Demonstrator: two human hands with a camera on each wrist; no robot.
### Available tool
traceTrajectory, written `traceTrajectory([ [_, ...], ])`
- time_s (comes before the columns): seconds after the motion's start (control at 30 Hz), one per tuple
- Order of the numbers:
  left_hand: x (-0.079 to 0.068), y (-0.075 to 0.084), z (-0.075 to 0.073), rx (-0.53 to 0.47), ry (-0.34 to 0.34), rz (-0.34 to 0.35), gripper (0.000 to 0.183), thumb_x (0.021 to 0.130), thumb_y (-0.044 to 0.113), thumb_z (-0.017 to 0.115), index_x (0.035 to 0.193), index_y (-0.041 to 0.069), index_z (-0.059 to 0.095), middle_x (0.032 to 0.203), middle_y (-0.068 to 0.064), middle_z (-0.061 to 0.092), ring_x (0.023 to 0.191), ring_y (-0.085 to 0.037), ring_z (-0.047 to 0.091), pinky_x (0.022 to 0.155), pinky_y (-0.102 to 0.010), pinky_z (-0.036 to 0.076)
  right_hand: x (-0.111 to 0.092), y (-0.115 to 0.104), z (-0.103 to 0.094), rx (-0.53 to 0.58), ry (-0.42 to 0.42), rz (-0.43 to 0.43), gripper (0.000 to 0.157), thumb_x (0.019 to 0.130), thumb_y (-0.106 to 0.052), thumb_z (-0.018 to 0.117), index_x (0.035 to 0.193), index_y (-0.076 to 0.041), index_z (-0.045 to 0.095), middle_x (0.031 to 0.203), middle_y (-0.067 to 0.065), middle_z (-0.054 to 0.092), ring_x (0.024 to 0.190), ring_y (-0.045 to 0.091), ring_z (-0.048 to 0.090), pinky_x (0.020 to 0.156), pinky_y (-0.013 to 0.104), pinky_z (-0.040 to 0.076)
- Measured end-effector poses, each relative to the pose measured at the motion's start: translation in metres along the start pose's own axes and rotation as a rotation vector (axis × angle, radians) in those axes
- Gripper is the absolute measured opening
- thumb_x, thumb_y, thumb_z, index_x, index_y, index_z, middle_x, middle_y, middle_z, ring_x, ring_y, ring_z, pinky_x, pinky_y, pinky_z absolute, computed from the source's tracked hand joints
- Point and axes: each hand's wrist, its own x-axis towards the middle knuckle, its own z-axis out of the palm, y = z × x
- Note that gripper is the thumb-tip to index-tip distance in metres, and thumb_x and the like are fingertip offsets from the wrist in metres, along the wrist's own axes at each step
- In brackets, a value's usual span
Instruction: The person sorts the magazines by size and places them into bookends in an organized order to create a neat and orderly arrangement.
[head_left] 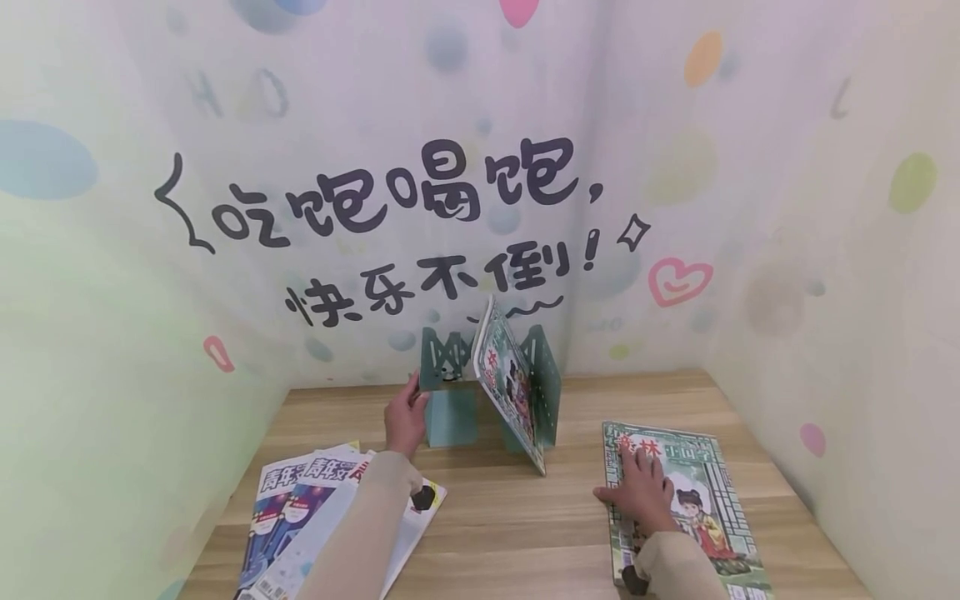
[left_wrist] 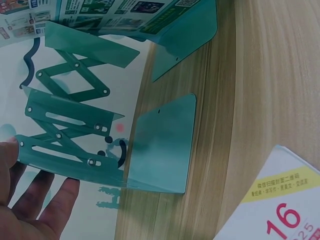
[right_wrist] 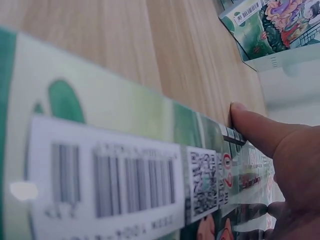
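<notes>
A green expanding metal bookend [head_left: 452,419] stands near the back wall, its folding crossbars visible between upright plates. My left hand [head_left: 405,427] pinches the edge of its left end plate, thumb on one side and fingers on the other in the left wrist view. One magazine [head_left: 512,385] with an illustrated cover leans in the right part of the bookend, jutting forward. On the right of the table, my right hand [head_left: 647,492] rests with spread fingers on a green-bordered magazine [head_left: 712,521]. Its thumb reaches past the left edge, seen in the right wrist view beside a barcode [right_wrist: 135,180].
Several magazines [head_left: 281,492] lie fanned at the front left of the wooden table [head_left: 525,533], partly hidden under my left forearm. A patterned curtain-like wall [head_left: 480,100] with dark lettering closes off the back and sides.
</notes>
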Motion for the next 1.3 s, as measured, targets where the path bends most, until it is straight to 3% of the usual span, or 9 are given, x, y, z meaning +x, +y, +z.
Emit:
traceTrajectory([
  [0.53, -0.002, 0.001, -0.002, -0.005, -0.018, -0.021, 0.048, 0.101, 0.013, 0.052, 0.149, 0.012, 0.041, 0.142, -0.013, 0.050, 0.125, -0.033, 0.052, 0.100, -0.044, 0.045, 0.000, -0.003, -0.010, -0.004, 0.008, -0.020, 0.097, 0.071, -0.025, 0.084, 0.149, -0.002, 0.031, 0.149, 0.030, 0.029, 0.134, 0.054, 0.020, 0.101, 0.075, 0.017],
  [0.73, -0.001, 0.001, -0.002, -0.005, -0.015, -0.026, 0.049, 0.101, 0.011, 0.052, 0.149, 0.014, 0.041, 0.143, -0.013, 0.049, 0.125, -0.031, 0.052, 0.100, -0.043, 0.045, -0.004, -0.005, -0.009, -0.020, 0.039, -0.035, 0.094, 0.070, -0.025, 0.080, 0.149, -0.002, 0.034, 0.148, 0.030, 0.032, 0.133, 0.054, 0.024, 0.100, 0.075, 0.020],
  [0.93, 0.000, -0.001, 0.000, -0.010, -0.012, -0.027, 0.049, 0.101, 0.012, 0.053, 0.148, 0.015, 0.042, 0.142, -0.014, 0.050, 0.125, -0.032, 0.052, 0.100, -0.044, 0.045, -0.002, -0.002, 0.003, -0.060, 0.108, -0.027, 0.087, 0.074, -0.028, 0.070, 0.149, -0.002, 0.035, 0.146, 0.032, 0.034, 0.133, 0.054, 0.024, 0.100, 0.075, 0.019],
  [1.1, 0.001, -0.003, 0.002, -0.006, -0.017, -0.024, 0.049, 0.100, 0.010, 0.053, 0.148, 0.015, 0.042, 0.141, -0.014, 0.051, 0.124, -0.033, 0.053, 0.099, -0.044, 0.046, -0.003, 0.003, 0.010, -0.094, 0.216, -0.057, 0.070, 0.079, -0.024, 0.064, 0.142, 0.002, 0.044, 0.139, 0.032, 0.044, 0.130, 0.052, 0.033, 0.098, 0.073, 0.025],
  [1.3, 0.001, 0.000, 0.000, 0.001, -0.023, -0.028, 0.050, 0.101, 0.013, 0.053, 0.149, 0.019, 0.040, 0.142, -0.014, 0.050, 0.125, -0.031, 0.052, 0.100, -0.045, 0.045, -0.006, 0.002, 0.011, -0.044, 0.311, -0.118, 0.061, 0.083, -0.017, 0.059, 0.139, 0.006, 0.046, 0.132, 0.033, 0.050, 0.124, 0.050, 0.041, 0.099, 0.068, 0.030],
])
